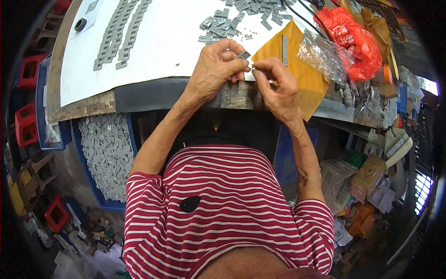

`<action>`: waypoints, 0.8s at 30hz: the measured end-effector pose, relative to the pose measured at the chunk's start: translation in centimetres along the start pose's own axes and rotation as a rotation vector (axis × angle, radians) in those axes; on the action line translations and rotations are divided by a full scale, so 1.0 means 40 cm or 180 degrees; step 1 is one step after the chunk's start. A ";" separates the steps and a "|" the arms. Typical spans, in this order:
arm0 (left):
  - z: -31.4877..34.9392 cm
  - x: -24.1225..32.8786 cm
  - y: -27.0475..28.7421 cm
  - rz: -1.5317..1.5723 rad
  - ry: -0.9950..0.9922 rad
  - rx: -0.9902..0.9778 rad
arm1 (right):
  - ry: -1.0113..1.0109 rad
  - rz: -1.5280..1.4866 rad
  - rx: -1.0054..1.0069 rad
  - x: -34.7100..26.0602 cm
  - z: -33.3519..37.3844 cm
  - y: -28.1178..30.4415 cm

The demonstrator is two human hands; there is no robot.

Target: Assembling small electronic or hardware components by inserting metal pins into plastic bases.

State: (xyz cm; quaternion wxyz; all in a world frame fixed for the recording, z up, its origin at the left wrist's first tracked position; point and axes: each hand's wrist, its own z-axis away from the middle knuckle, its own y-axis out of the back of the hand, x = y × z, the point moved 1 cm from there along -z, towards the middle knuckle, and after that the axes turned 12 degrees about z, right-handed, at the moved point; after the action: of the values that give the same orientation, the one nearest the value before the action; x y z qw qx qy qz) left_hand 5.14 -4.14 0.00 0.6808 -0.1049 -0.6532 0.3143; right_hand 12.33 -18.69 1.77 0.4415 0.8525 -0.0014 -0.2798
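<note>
My left hand (216, 69) pinches a small grey plastic part (244, 55) between thumb and fingers above the table's front edge. My right hand (274, 83) is close against it, fingertips pinched on something tiny at the part's side; what it is cannot be made out. Both hands hover over the white sheet (162, 51) covering the table. A loose heap of the same grey parts (223, 25) lies just beyond my hands. Rows of finished grey parts (121, 32) are lined up at the far left of the sheet.
A yellow envelope (302, 69) and a clear plastic bag of small pieces (323, 56) lie right of my hands, with a red bag (353, 39) behind. A blue crate full of grey parts (108, 156) stands under the table at left. Cardboard boxes (367, 176) crowd the right.
</note>
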 end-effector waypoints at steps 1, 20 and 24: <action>0.000 0.002 -0.001 0.0008 0.0006 -0.0002 | -0.0610 -0.0431 -0.0105 -0.001 0.005 -0.001; 0.017 -0.003 0.020 -0.0087 0.0187 -0.0066 | -0.2822 -0.2940 -0.0568 -0.015 0.006 -0.027; 0.022 -0.008 0.025 0.0377 0.0405 -0.0131 | -0.2790 -0.2910 -0.0455 -0.009 0.014 -0.034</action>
State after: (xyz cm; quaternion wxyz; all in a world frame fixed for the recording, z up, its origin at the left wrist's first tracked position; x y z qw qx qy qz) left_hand 4.05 -3.77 -0.68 0.6989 -0.1771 -0.6076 0.3331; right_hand 11.44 -18.20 0.66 0.2917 0.5418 0.2008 -0.7623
